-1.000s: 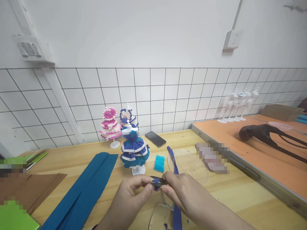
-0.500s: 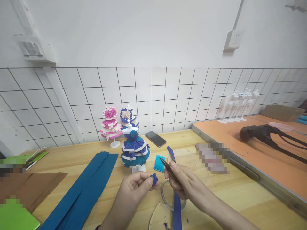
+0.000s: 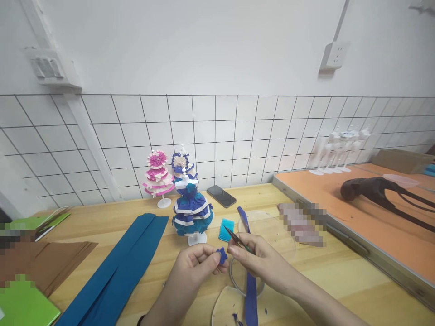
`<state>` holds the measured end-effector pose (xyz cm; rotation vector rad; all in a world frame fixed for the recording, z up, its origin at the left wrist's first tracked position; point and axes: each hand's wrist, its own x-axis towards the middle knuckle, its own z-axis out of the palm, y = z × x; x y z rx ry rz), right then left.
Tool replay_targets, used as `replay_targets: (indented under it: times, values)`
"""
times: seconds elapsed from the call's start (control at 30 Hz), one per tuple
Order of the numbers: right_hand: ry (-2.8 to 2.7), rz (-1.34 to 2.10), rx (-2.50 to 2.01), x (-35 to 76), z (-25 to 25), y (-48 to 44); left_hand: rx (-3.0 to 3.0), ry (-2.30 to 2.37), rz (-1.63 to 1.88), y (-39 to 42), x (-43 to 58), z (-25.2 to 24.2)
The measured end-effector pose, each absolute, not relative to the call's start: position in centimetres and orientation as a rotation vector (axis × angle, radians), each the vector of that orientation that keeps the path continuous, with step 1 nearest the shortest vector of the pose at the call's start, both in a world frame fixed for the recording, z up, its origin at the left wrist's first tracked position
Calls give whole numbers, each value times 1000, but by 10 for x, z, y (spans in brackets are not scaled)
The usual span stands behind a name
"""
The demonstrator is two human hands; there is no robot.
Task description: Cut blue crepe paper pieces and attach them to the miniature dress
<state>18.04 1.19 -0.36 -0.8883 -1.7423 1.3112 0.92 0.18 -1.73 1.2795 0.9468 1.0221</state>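
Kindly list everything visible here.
Paper flower: 1, blue, front
Pointed tool: 1, dark, front
Ruffled dresses: 3, pink or blue, centre
Flat phone: 1, black, centre
Pleated paper: 1, turquoise, centre
Paper strip: 1, blue, front
Paper sheets: count unclear, teal, left
Paper stack: 1, brown, left
Flat items: count unclear, green, left
Discs: 2, transparent, front
Slender stands: several, white, right
Unclear object: 1, brown, right
Wall boxes: 2, white, above
Wooden table: 1, pale, front
Tabletop: 1, orange, right
Left hand: 1, bare, front
Right hand: 1, bare, front

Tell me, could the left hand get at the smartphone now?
Probably, with a stretch: nothing covers the smartphone and the way looks free, though the left hand holds a blue flower that may need putting down.
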Motion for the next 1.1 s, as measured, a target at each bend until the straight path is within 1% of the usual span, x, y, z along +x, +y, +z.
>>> replay_targets:
  times: [0.17,0.33,0.67,0.87,0.97,1.1]
  values:
    - [-1769,1391,-886,177,-2,10,1383,993,951,2,10,-20]
    - [-1803,1268,-1104,175,-8,9,1407,1076,881,0,13,-16]
    - [-1736,1245,-1086,177,-10,15,1072,991,879,4,11,-20]
    - [-1645,1399,-1066,174,-15,16,1225,988,868,4,13,-24]
    - [-1512,1520,-1068,175,-18,20,1229,1037,862,2,13,-22]
    - [-1411,1578,-1117,178,-21,23,1227,1047,851,1,12,-20]
